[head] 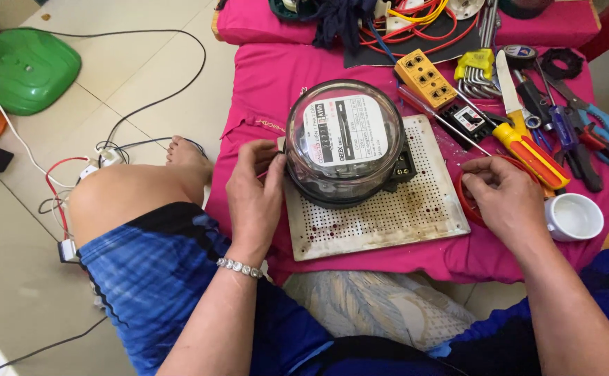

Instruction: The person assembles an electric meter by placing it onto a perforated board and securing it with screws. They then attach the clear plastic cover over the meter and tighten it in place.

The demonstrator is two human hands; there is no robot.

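A round electricity meter (344,139) with a clear glass dome stands on a white perforated board (388,216), which lies on a pink cloth (270,83). My left hand (254,198) rests against the meter's left side, fingers touching its black base. My right hand (503,198) lies right of the board with its fingers curled over a red roll of tape (466,202); whether it grips the roll is unclear. A red-and-yellow screwdriver (527,153) lies just beyond that hand.
Behind the meter lie a yellow terminal block (426,78), hex keys (475,73), pliers (597,139), a knife and red wires (423,24). A small white cup (574,217) sits at the right. Cables and a green stool (22,66) are on the tiled floor at left.
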